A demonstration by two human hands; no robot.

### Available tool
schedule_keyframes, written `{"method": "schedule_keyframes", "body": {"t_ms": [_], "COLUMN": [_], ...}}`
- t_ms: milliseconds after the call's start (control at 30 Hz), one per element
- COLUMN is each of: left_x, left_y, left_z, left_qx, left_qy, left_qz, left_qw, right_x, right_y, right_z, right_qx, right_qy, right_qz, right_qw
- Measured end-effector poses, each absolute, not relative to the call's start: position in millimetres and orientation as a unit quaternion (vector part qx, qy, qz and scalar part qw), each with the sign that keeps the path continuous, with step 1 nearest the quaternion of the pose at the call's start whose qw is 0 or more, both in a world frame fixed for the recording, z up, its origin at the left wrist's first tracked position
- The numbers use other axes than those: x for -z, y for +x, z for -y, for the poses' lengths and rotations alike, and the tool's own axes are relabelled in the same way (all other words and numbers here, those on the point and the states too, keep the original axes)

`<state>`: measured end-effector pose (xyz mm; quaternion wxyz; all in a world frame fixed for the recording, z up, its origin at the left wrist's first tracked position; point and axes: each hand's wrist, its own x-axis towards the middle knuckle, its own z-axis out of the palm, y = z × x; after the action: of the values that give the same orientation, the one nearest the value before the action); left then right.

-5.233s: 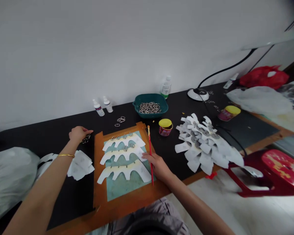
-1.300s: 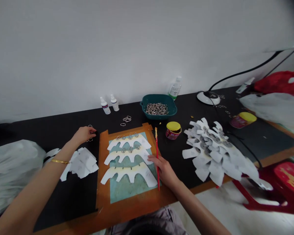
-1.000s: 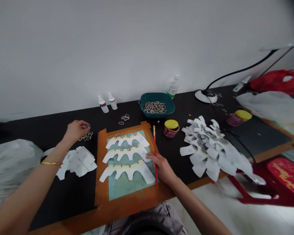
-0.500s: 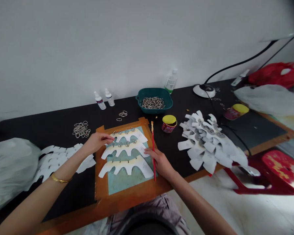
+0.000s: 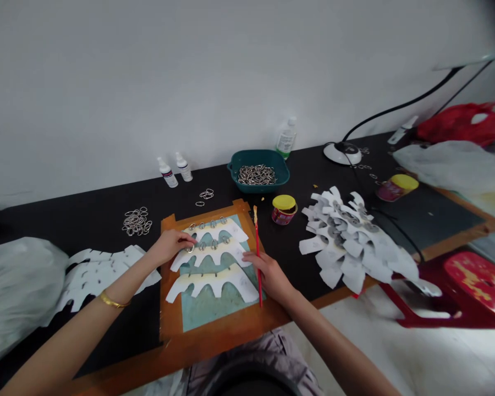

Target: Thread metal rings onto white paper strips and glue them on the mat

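My left hand (image 5: pixel 174 245) is closed, its fingertips pinched at an oval metal ring (image 5: pixel 190 249) on the left end of the middle white cut-out strip (image 5: pixel 209 256). A red-handled paintbrush (image 5: pixel 258 256), its tip smeared with something yellowish, is tucked in my right hand (image 5: pixel 269 274), and those fingertips also touch the middle strip's right end. Several rings stand along the slits of the middle strip and of the far strip (image 5: pixel 235 231). Only slits show on the near strip (image 5: pixel 239 283). All three strips lie on a green board (image 5: pixel 198 316) edged with brown tape.
Behind are a green basin (image 5: pixel 287 175) of rings, a yellow-lidded tub (image 5: pixel 284 210), two small white bottles (image 5: pixel 168 173) and loose rings (image 5: pixel 137 221). White strips (image 5: pixel 93 278) and a plastic bag (image 5: pixel 20 297) lie left. A pile of ringed strips (image 5: pixel 350 236) and a lamp base (image 5: pixel 342 153) are right.
My left hand has shifted slightly right and down, its fingers now at the left ring of the middle strip. My right hand stays in place with the paintbrush.
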<state>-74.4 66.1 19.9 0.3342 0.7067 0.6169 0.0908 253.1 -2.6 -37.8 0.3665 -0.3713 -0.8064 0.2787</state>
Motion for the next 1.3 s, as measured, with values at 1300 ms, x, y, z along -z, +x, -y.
{"method": "schedule_keyframes", "body": {"t_ms": [1300], "left_x": [-52], "left_y": [-77], "left_z": [-95], "left_qx": [-0.118], "left_qy": [0.731], "left_qz": [-0.641], "left_qw": [0.203], "right_x": [37], "right_y": [250], "right_z": [1], "right_qx": [-0.260], "right_qy": [-0.381], "right_qz": [0.815], "right_qw": [0.352]}}
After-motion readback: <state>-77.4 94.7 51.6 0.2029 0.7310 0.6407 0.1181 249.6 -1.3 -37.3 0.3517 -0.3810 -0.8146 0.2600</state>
